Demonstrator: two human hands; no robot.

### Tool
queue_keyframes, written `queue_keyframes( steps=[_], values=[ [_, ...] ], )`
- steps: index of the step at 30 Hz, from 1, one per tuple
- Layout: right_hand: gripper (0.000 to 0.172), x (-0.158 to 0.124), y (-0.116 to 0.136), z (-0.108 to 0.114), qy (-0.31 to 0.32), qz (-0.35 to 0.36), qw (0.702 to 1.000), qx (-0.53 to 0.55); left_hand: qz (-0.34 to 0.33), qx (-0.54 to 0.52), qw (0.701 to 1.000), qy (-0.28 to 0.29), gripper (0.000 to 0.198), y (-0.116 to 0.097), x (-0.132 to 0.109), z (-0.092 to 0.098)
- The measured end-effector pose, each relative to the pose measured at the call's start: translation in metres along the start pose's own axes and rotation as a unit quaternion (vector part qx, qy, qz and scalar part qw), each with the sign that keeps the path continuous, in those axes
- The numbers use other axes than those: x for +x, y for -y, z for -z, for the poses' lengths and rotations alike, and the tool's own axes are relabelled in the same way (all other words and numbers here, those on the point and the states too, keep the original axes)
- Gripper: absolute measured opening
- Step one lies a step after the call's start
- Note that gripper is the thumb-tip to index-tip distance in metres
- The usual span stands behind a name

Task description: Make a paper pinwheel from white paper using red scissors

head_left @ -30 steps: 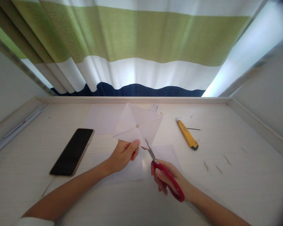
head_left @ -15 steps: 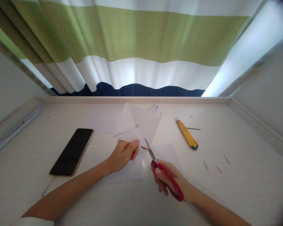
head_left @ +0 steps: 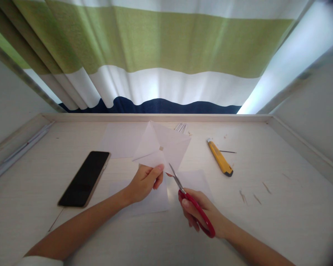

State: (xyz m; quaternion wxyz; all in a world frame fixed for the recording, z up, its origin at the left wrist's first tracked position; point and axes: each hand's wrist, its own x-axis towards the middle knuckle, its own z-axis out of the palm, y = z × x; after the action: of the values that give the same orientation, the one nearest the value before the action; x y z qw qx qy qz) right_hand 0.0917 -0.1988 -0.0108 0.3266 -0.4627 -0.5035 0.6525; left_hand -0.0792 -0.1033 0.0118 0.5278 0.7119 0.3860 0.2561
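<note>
A white sheet of paper (head_left: pixel 172 146) with diagonal creases and a small square hole near its middle is pinched at its front corner by my left hand (head_left: pixel 148 180). My right hand (head_left: pixel 201 210) is closed round the red handles of a pair of scissors (head_left: pixel 198 207). The blades are slightly parted at the paper's front edge, just right of my left thumb, one over the sheet and the other below it. Under the hands lie further white sheets (head_left: pixel 152 197), partly covered by my left hand and the held paper.
To the left lies a black phone (head_left: pixel 84 179). A yellow box cutter (head_left: pixel 219 157) rests on the right, beside a thin dark stick (head_left: pixel 228 151). Small brown scraps (head_left: pixel 257 199) are scattered farther right. Another white sheet (head_left: pixel 119 140) lies behind, near the raised table edge (head_left: pixel 161 118).
The scissors and my right hand have shifted very slightly, with the blade tips a touch farther left. My left hand and the paper have hardly moved.
</note>
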Motion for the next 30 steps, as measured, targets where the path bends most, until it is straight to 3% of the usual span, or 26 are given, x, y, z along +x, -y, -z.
queue_keyframes(
  steps=[30],
  values=[
    [0.032,0.0006,-0.0003,-0.0003,-0.003,0.004,1.000,0.001,-0.012,-0.043,0.999,-0.002,0.052,0.0006,-0.0006,-0.0024]
  ],
)
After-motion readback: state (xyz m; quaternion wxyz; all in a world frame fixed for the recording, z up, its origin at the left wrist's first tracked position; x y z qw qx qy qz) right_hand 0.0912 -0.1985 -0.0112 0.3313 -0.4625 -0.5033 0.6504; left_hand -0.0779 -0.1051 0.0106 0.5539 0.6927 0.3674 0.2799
